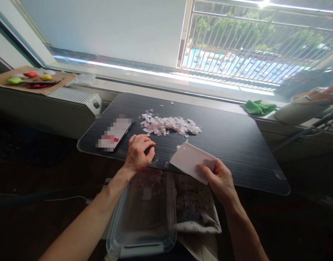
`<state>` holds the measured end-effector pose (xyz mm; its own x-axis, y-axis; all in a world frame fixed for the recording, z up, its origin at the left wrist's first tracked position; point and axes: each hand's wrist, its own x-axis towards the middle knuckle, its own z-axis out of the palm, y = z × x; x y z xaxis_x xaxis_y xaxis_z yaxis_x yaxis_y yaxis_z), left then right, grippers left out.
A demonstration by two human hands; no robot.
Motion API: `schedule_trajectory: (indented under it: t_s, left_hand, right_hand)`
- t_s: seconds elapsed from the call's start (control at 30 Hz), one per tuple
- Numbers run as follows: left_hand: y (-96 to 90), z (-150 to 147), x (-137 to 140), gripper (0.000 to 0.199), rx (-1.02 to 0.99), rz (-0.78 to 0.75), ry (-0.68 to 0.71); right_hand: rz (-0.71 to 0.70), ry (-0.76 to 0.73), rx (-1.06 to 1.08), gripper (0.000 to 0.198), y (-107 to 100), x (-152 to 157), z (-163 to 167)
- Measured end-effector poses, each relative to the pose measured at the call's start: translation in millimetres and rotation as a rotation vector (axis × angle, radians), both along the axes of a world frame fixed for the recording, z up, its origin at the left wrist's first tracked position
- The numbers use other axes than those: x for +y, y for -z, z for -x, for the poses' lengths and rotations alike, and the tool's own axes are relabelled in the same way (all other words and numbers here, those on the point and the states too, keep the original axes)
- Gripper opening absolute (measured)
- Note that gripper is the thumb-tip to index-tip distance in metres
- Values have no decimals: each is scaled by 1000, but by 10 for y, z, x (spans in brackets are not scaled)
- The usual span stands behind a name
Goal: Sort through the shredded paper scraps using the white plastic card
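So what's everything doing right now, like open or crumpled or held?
White card: tilted, held
Right hand: gripping the card
Left hand: fingers curled
Paper scraps: loose, heaped on the black tabletop
Clear plastic box: open
Green cloth: crumpled on the windowsill
Phone-like slab: lying flat, mostly pixelated

The bare left forearm [92, 212] slants toward one o'clock, its left hand [139, 151] back-up, fingers [145, 139] loosely curled, a gap before the thumb [150, 156]. The right forearm [245, 228] points to eleven; the right hand [221, 180] pinches, its thumb [207, 172] toward ten.
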<state>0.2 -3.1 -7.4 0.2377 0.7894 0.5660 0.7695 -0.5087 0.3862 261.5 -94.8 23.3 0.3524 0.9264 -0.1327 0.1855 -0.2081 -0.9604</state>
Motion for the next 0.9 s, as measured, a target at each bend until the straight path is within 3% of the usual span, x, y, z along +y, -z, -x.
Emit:
schedule_trajectory:
  t_s: [0.3, 0.57, 0.67, 0.8, 0.9]
  left_hand:
    - [-6, -3, -2, 16, -1, 12, -10]
    - [-18, -4, -3, 16, 12, 19, -9]
    - [-18, 0, -4, 16, 16, 17, -5]
    - [-16, -1, -5, 16, 7, 22, -5]
    - [-11, -1, -3, 16, -5, 7, -2]
  right_hand:
    - [52, -181, 50, 28, 75, 114, 130]
    - [-56, -286, -78, 19, -55, -69, 262]
    - [-157, -198, -161, 22, -91, -133, 189]
    - [-229, 43, -260, 28, -97, -119, -138]
    - [-238, 85, -328, 26, -114, -110, -331]
